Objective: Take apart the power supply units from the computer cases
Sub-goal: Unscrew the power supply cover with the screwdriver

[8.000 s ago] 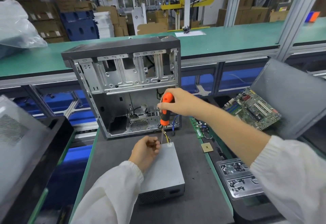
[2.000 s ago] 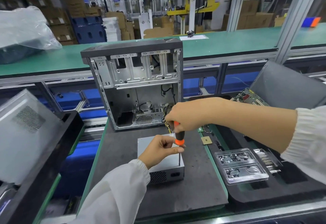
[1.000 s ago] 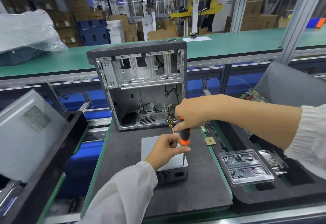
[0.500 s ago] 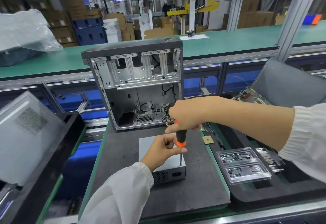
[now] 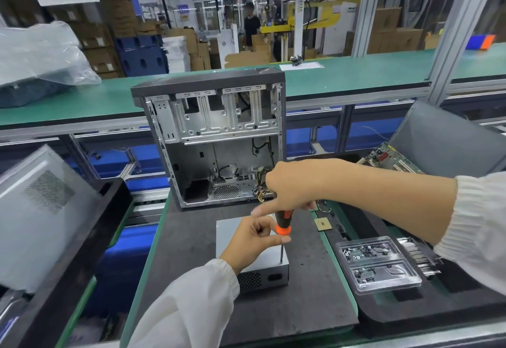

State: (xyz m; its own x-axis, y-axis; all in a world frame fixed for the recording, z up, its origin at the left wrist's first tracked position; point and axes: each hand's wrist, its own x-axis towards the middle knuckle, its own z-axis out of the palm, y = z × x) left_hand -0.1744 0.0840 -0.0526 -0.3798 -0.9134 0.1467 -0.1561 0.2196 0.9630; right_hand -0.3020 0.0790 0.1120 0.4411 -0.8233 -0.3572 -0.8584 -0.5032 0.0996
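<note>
A: Where is the power supply unit (image 5: 250,261)?

B: It lies flat on the dark mat (image 5: 191,238), just in front of the open computer case (image 5: 216,139).

A: And your hands?

B: Your right hand (image 5: 290,187) curls round the screwdriver (image 5: 282,227) handle, tip down on the unit's near right corner. Your left hand (image 5: 253,238), fingers curled, pinches the shaft just under the orange collar.

A: Anything nearby?

B: A clear parts tray (image 5: 379,264) sits to your right.

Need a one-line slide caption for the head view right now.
Right hand drives an orange-handled screwdriver into the power supply unit while the left hand steadies its shaft.
</note>
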